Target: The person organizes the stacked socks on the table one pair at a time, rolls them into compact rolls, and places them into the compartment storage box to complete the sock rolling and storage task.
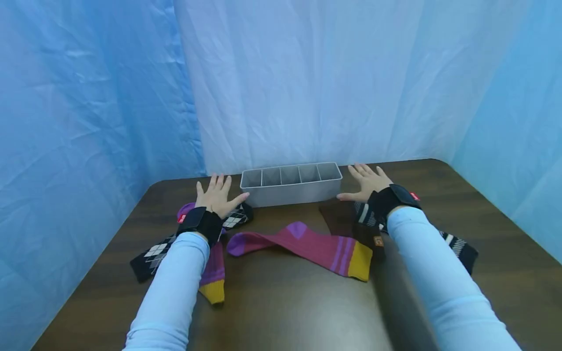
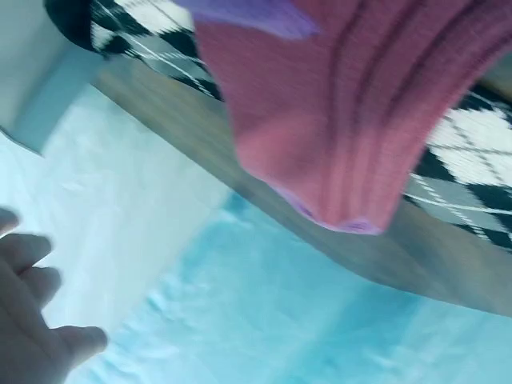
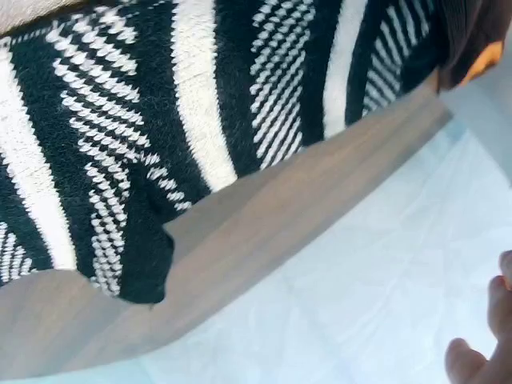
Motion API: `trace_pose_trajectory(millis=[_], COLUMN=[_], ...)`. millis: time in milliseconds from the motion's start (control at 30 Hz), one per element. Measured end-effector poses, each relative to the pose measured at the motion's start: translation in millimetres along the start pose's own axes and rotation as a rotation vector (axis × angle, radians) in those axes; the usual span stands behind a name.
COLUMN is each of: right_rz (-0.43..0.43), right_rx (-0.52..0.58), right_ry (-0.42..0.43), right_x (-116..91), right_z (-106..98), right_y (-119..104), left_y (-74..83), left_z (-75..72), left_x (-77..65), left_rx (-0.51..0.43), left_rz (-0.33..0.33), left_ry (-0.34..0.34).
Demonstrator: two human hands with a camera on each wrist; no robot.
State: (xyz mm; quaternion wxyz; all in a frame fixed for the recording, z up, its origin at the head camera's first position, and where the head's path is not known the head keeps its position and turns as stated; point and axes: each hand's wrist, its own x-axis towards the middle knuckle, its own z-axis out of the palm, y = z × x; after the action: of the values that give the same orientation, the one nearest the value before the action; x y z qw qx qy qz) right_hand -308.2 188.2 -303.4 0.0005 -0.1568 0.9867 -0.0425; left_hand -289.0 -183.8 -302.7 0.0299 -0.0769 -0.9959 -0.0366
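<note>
My left hand [image 1: 217, 196] is spread with straight fingers, left of the grey divided box [image 1: 291, 196]. Beneath that hand and wrist lie a pink sock [image 1: 214, 270] with a yellow cuff and a black-and-white argyle sock [image 1: 154, 256], crossing each other. To the right of the box, my right hand [image 1: 368, 184] also has its fingers spread and holds nothing. Under the right wrist and forearm are a black-and-white patterned sock [image 1: 461, 249] and a dark brown sock [image 1: 335, 218], both partly hidden. Another pink sock [image 1: 298, 243], with purple toe and heel, stretches between the arms.
Several compartments divide the grey box, and no contents show in them. It stands near the back edge of the dark wooden table [image 1: 281, 312]. Pale blue sheets [image 1: 325, 83] hang behind and at both sides.
</note>
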Motion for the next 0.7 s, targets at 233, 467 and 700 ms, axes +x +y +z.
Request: trace_pose_trajectory(millis=[233, 467, 700], right_rz=[-0.192, -0.517, -0.533], right_rx=[0.042, 0.039, 0.033], right_ry=[-0.04, -0.118, -0.272], right_x=[-19.9, -87.6, -123.1], right_z=[10.3, 29.2, 38.0], right_y=[-13.6, -45.5, -58.7], left_y=[35.2, 78.2, 84.9], left_z=[8.9, 23.3, 33.6], left_x=[-27.9, -70.4, -104.6], left_rx=[0.014, -0.002, 0.094], left_rz=[0.259, 0.431, 0.451], left_ry=[-0.073, -0.217, -0.092])
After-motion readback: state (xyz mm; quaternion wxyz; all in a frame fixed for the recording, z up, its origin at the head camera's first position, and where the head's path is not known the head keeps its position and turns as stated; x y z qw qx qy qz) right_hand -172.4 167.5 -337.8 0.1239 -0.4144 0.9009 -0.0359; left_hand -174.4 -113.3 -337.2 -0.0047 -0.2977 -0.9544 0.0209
